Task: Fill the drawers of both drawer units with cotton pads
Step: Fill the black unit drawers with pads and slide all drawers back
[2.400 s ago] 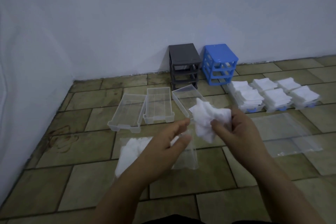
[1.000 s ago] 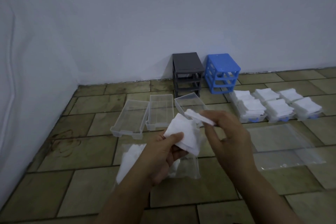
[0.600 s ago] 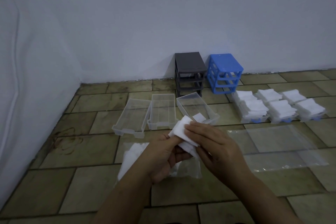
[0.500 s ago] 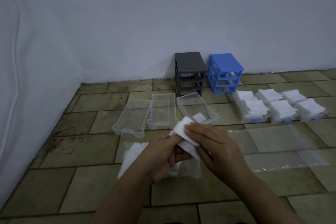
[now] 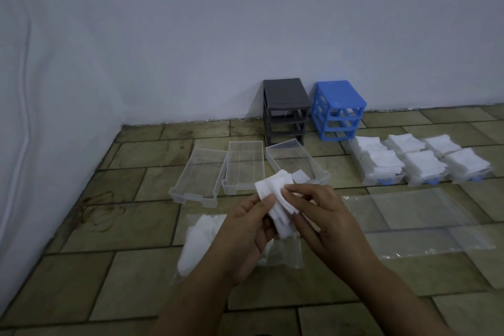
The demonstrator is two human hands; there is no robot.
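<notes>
- Both hands grip one fanned stack of cotton pads (image 5: 275, 200): left hand (image 5: 245, 232) curled beneath, right hand (image 5: 324, 215) pinching its top edge.
- White, square pads are held above a plastic bag (image 5: 207, 237).
- One pad (image 5: 300, 176) lies in the rightmost clear drawer (image 5: 311, 161).

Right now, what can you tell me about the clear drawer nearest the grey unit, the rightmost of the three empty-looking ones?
The rightmost clear drawer is a shallow rectangular tray that looks like transparent plastic, with low walls and a lip at its near end. It rests flat on the tiled floor, out of its unit, angled so its far end points toward the grey drawer unit. One white cotton pad lies in its near end; otherwise it looks empty. Neither hand touches it.
</notes>
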